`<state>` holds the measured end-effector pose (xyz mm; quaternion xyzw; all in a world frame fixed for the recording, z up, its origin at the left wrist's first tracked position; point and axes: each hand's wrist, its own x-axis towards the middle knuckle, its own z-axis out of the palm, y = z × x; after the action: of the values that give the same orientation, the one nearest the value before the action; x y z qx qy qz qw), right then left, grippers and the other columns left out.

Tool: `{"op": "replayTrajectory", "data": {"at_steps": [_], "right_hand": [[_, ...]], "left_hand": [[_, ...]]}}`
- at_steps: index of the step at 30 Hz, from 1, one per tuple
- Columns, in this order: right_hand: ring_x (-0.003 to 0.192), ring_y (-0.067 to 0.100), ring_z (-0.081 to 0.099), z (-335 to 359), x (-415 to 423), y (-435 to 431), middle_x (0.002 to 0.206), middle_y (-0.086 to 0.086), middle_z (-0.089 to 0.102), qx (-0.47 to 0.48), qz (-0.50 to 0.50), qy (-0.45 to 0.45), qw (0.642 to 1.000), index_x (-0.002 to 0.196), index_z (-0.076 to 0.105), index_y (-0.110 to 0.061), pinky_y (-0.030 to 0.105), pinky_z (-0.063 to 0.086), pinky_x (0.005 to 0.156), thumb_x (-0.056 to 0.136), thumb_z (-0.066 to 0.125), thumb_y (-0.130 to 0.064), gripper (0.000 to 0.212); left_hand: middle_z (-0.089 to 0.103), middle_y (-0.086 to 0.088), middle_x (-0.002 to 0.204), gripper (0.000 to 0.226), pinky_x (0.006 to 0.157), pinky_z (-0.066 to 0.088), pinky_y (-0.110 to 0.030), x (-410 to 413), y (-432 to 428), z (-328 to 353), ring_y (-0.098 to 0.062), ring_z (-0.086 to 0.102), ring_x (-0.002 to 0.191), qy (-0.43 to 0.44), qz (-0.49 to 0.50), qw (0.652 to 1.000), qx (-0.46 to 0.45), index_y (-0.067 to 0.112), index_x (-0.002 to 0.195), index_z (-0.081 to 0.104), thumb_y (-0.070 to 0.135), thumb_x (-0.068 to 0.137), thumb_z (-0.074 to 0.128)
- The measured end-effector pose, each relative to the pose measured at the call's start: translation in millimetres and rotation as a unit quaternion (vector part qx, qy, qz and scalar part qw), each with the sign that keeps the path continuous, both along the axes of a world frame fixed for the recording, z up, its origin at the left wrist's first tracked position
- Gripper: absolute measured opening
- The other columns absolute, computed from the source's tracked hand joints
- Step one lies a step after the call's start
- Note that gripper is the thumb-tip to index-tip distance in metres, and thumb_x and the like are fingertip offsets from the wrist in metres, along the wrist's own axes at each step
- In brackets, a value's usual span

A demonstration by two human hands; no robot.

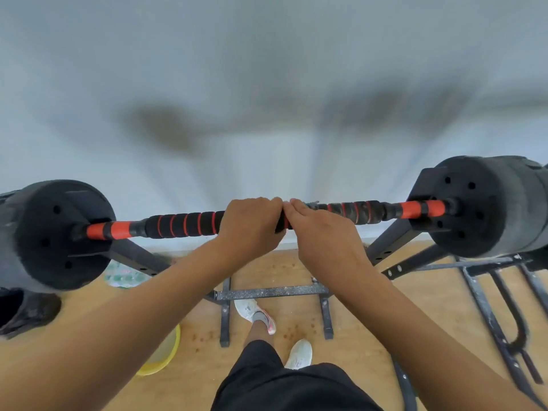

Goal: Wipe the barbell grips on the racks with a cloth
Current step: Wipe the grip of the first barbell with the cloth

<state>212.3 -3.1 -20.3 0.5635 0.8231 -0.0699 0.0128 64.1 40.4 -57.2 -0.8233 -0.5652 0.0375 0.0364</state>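
A barbell (184, 225) with black foam grips banded in orange-red lies across a black rack (130, 256), with a black weight plate at each end: one on the left (56, 235) and one on the right (480, 206). My left hand (252, 223) curls over the middle of the bar. My right hand (323, 229) lies on the bar right beside it, fingers stretched forward along the right grip (358, 212). A small greyish scrap shows by my right fingertips; whether it is a cloth I cannot tell.
The rack's base bars (272, 292) cross the wooden floor by my feet. A yellow-rimmed bucket (163, 354) stands at lower left, a dark bundle (26, 312) at the far left. Another metal frame (501, 307) lies on the floor at right. A pale wall is behind.
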Motion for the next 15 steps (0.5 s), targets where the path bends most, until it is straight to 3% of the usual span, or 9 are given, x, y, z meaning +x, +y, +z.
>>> {"op": "replayTrajectory", "data": {"at_steps": [2, 4, 6, 8, 10, 12, 15], "right_hand": [[0.093, 0.022, 0.059, -0.6, -4.7, -1.8, 0.158, -0.005, 0.038, -0.007, -0.021, 0.011, 1.000, 0.154, 0.030, -0.016, 0.033, 0.037, 0.062, 0.091, 0.044, 0.004, 0.067], [0.087, 0.021, 0.050, -1.7, -7.3, -1.1, 0.156, -0.005, 0.039, -0.001, -0.035, 0.009, 0.999, 0.155, 0.027, -0.015, 0.034, 0.034, 0.061, 0.091, 0.044, 0.003, 0.069], [0.084, 0.019, 0.041, -4.4, -9.7, -5.3, 0.156, -0.002, 0.036, -0.005, -0.034, 0.010, 0.999, 0.157, 0.022, -0.013, 0.035, 0.033, 0.059, 0.092, 0.046, 0.001, 0.070], [0.087, 0.019, 0.040, -7.1, -8.6, -13.1, 0.167, 0.004, 0.018, -0.012, -0.024, 0.004, 1.000, 0.161, 0.008, -0.011, 0.035, 0.034, 0.060, 0.094, 0.043, 0.002, 0.076], [0.089, 0.020, 0.042, -7.4, -3.8, -20.6, 0.171, 0.004, 0.005, -0.004, -0.004, 0.006, 1.000, 0.163, -0.001, -0.011, 0.034, 0.039, 0.062, 0.094, 0.040, 0.006, 0.081], [0.093, 0.021, 0.046, -11.1, 2.6, -28.4, 0.171, 0.002, 0.006, 0.013, 0.010, 0.024, 1.000, 0.163, 0.004, -0.013, 0.034, 0.045, 0.062, 0.091, 0.044, 0.010, 0.086], [0.097, 0.018, 0.061, -8.9, 9.0, -46.8, 0.158, -0.004, 0.044, 0.052, -0.003, 0.113, 0.992, 0.155, 0.040, -0.020, 0.030, 0.056, 0.061, 0.081, 0.066, 0.011, 0.085]], "left_hand": [[0.053, 0.007, 0.060, 0.029, 0.055, 0.040, -0.028, 6.4, 3.9, 0.9, -0.013, 0.048, 0.050, -0.006, 0.037, 0.999, -0.012, 0.021, 0.075, 0.055, 0.036, 0.099, 0.049], [0.057, 0.004, 0.057, 0.036, 0.054, 0.040, -0.027, 5.9, 22.4, 10.7, -0.015, 0.051, 0.049, -0.027, 0.044, 0.987, -0.149, 0.016, 0.067, 0.054, 0.037, 0.096, 0.057], [0.057, -0.001, 0.053, 0.039, 0.057, 0.044, -0.029, 2.2, 40.5, 24.5, -0.018, 0.049, 0.047, -0.093, 0.052, 0.918, -0.383, 0.013, 0.060, 0.057, 0.034, 0.090, 0.070], [0.054, -0.003, 0.056, 0.038, 0.059, 0.045, -0.031, -4.0, 54.1, 32.6, -0.017, 0.047, 0.049, -0.135, 0.065, 0.835, -0.530, 0.021, 0.053, 0.064, 0.028, 0.090, 0.073], [0.052, -0.003, 0.059, 0.041, 0.057, 0.045, -0.030, -7.5, 61.4, 31.8, -0.016, 0.046, 0.050, -0.137, 0.056, 0.806, -0.573, 0.024, 0.051, 0.067, 0.026, 0.092, 0.072], [0.053, -0.003, 0.059, 0.038, 0.056, 0.044, -0.030, -8.5, 63.8, 26.6, -0.016, 0.046, 0.050, -0.144, 0.044, 0.801, -0.580, 0.024, 0.054, 0.068, 0.026, 0.092, 0.073], [0.056, -0.005, 0.062, 0.017, 0.054, 0.045, -0.029, -12.2, 65.3, 25.4, -0.018, 0.048, 0.052, -0.165, 0.039, 0.802, -0.573, 0.016, 0.075, 0.072, 0.024, 0.091, 0.072]]}}
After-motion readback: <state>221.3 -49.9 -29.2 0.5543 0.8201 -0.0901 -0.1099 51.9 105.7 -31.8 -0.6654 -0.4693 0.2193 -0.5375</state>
